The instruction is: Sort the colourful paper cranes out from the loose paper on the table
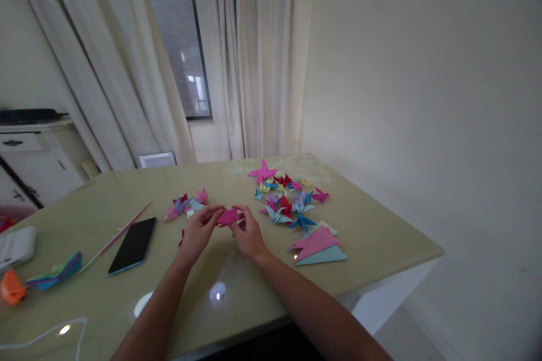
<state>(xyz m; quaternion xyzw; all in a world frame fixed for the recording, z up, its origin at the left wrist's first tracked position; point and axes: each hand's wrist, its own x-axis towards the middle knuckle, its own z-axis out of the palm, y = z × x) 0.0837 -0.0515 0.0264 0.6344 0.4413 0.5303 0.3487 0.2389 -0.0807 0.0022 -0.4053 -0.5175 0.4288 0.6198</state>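
Head view shows the left hand [202, 231] and right hand [249, 235], each with narrow grip, holding the pink paper [228, 217] over the surface [368, 223]. It seems only partly folded. To the right, many folded shapes [285, 206] look finished; flatter papers [315, 243] look less advanced.

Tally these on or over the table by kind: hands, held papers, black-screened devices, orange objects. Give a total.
Left hand and right hand: 2
Held pink paper: 1
Black-screened device: 1
Orange object: 1
Total: 5
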